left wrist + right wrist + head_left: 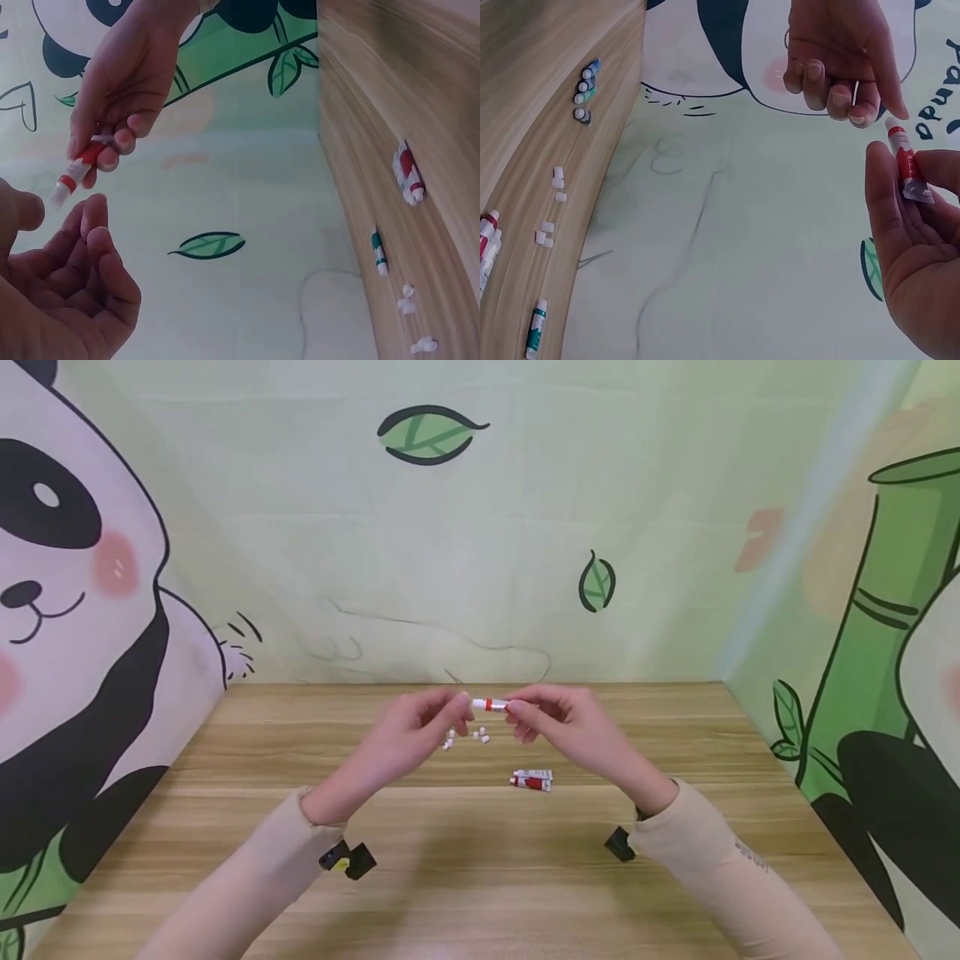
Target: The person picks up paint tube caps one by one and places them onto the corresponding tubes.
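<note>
My right hand [562, 714] pinches a small paint tube [497, 705] with a red band, between thumb and fingers. The tube's white cap [891, 122] points toward my left hand [427, 718]. In the left wrist view, the left thumb [28, 211] and bent fingers [97, 232] stand apart around the cap end, with a gap between them. Nothing is visibly gripped by the left hand. Whether a fingertip brushes the cap I cannot tell. Both hands are raised above the wooden table [450, 877].
Several loose white caps [476, 735] lie on the table beneath the hands. Two tubes [532, 780], one dark red and one pale, lie closer to me. A green tube [536, 330] and several blue and dark tubes [586, 82] lie toward the back. A printed cloth [525, 527] hangs behind.
</note>
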Motion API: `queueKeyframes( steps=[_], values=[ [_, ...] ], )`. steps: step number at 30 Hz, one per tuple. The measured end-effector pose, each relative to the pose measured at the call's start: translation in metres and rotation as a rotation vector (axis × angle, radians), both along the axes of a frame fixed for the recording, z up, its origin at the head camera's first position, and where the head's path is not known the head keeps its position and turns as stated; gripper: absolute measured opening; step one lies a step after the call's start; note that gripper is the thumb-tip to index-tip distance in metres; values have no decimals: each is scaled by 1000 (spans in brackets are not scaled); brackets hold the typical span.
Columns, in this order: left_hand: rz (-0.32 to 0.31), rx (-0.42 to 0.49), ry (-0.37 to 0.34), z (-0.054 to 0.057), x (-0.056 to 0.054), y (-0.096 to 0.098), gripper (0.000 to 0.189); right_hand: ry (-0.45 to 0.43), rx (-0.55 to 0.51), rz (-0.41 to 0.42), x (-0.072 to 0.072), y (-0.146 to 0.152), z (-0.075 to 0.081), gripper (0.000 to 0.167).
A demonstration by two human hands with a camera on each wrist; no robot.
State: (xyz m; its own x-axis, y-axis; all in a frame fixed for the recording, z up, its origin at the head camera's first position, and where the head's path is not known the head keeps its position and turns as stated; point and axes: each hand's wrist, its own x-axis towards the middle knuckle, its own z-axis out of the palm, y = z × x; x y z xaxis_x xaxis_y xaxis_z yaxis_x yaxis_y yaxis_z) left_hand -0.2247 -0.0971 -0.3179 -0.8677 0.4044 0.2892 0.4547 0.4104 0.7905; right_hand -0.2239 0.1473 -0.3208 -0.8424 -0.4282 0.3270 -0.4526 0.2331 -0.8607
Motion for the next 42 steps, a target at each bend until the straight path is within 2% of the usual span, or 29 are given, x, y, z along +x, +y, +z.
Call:
queueKeyframes(
  steps=[2, 5, 10, 18, 26, 28, 30, 32, 35, 38, 41, 42],
  values=[
    [-30, -11, -54, -1, 0, 2, 33, 32, 15, -5, 0, -1, -1, 19],
    [-66, 10, -71, -3, 0, 5, 33, 69, 41, -6, 1, -2, -2, 20],
    [-81, 6, -8, -7, 1, 7, 30, 69, 62, 1, 2, -3, -5, 21],
    [-54, -92, 175, -12, 5, 12, 24, -65, -15, 34, -1, 0, -8, 22],
    [-56, -209, 524, -17, 9, 15, 6, -192, -54, 46, -3, 3, -11, 24],
    [-53, -229, 563, -19, 10, 15, 5, -201, -55, 43, -4, 3, -13, 24],
    [-48, -242, 573, -20, 10, 15, 7, -203, -56, 43, -5, 3, -15, 25],
    [-44, -246, 556, -20, 10, 14, 8, -194, -56, 47, -5, 3, -16, 24],
    [-38, -229, 455, -20, 9, 13, 18, -138, -40, 53, -4, 3, -17, 22],
    [-56, -151, 202, -17, 9, 11, 30, -43, -1, 52, -2, 4, -17, 21],
    [-99, -36, -75, -10, 10, 9, 40, 55, 32, 40, 0, 5, -17, 23],
    [-113, -4, -147, -8, 10, 9, 41, 84, 41, 38, 1, 5, -16, 23]
  ],
)
